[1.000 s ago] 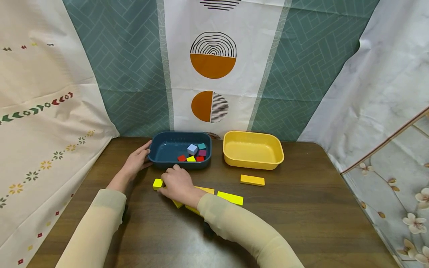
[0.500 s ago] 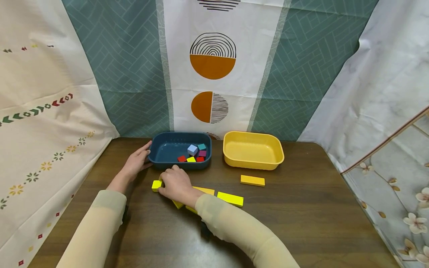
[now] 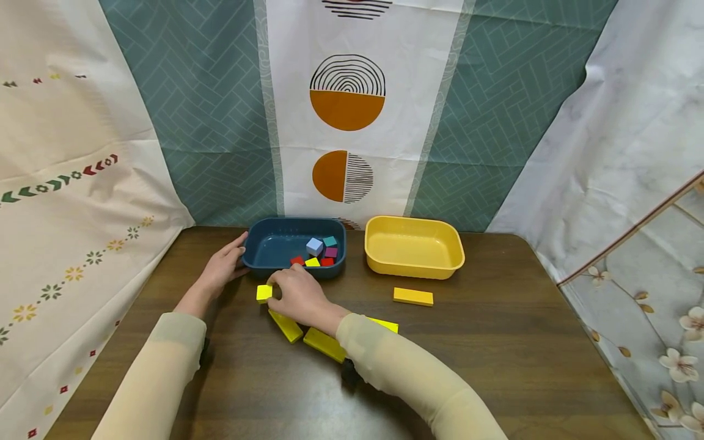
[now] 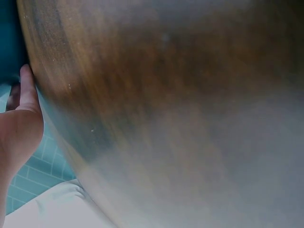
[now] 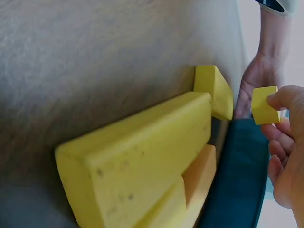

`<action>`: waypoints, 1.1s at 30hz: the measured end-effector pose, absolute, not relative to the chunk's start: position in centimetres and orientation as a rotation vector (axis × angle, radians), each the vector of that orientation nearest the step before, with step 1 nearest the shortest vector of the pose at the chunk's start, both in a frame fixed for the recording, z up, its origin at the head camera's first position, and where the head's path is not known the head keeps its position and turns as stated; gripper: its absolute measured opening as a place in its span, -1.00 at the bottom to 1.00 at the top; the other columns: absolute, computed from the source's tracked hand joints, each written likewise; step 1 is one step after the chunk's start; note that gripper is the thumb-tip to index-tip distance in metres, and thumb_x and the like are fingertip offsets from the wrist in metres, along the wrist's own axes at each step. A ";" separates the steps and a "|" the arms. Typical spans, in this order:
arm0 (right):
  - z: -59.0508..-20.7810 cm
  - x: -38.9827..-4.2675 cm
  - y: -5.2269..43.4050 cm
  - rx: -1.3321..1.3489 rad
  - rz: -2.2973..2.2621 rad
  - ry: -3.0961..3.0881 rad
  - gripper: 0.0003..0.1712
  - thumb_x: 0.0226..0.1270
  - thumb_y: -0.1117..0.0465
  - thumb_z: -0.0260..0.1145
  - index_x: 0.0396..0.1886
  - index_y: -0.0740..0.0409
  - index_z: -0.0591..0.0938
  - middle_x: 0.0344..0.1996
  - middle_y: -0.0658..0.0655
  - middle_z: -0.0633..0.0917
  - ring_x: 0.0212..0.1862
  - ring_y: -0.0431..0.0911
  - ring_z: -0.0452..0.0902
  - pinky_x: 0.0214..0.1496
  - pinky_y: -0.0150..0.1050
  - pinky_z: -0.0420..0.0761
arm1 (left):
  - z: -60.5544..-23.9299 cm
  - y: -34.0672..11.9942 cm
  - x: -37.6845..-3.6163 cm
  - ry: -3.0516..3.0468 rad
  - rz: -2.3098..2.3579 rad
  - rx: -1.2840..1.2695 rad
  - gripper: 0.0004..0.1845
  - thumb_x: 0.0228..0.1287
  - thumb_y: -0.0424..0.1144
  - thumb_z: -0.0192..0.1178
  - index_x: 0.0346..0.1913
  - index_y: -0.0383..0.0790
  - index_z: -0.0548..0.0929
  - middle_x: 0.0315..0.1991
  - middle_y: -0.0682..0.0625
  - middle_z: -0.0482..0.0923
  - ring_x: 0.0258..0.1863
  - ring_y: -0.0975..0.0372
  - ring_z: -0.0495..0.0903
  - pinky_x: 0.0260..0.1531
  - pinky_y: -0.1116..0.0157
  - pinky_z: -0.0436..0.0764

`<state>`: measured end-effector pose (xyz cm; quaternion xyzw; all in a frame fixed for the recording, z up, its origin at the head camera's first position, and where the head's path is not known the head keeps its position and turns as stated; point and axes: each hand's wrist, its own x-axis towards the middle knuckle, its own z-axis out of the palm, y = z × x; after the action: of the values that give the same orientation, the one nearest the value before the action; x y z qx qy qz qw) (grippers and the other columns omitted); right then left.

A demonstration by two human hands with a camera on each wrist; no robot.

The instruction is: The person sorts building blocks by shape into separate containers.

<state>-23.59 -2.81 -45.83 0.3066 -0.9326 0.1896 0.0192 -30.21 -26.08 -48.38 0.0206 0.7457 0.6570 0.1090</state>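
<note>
You are pinching one yellow cube [image 3: 264,294] with your right hand [image 3: 299,296], just in front of the dark blue tray [image 3: 269,244], near its left end. Your left hand [image 3: 220,267] is touching that end, its fingers lying extended. Two trays are standing on the table [image 3: 495,366], the other being the yellow tray [image 3: 415,269]. Six small pieces [image 3: 315,247] are showing in the blue one: two red, one yellow, one light blue, one teal, one purple. Your head view is showing four long blocks [image 3: 286,326], three yellow and one orange-yellow. The cube is turning a bright face up toward your head camera; its sides are looking nearly equal, so you cannot tell a long axis.
</note>
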 end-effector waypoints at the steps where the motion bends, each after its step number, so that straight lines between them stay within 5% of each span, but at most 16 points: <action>1: -45.7 -23.6 -2.7 0.954 0.596 -2.885 -0.60 0.29 -0.05 0.48 0.06 -0.03 0.73 -0.10 -0.17 0.74 -0.13 -0.23 0.36 -0.16 -0.47 0.43 | -48.6 -26.2 -30.3 2.203 1.927 0.059 -0.41 0.70 -0.12 -0.25 0.67 0.09 -0.03 0.63 -0.20 -0.09 0.44 -0.17 0.28 0.31 -0.07 0.38; 33: -40.1 -26.6 2.5 0.770 0.789 -2.708 -0.66 0.34 -0.01 0.45 0.02 -0.01 0.72 -0.12 -0.09 0.73 -0.09 -0.18 0.37 -0.18 -0.38 0.50 | -46.4 -25.6 -29.1 2.165 1.931 0.066 -0.39 0.68 -0.21 -0.25 0.67 -0.05 -0.07 0.62 -0.28 -0.10 0.41 -0.14 0.31 0.33 -0.14 0.32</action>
<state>-26.63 2.47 -40.06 0.2617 -0.9208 0.2682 0.1086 -29.11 -25.57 -46.44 0.0224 0.7408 0.6606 0.1198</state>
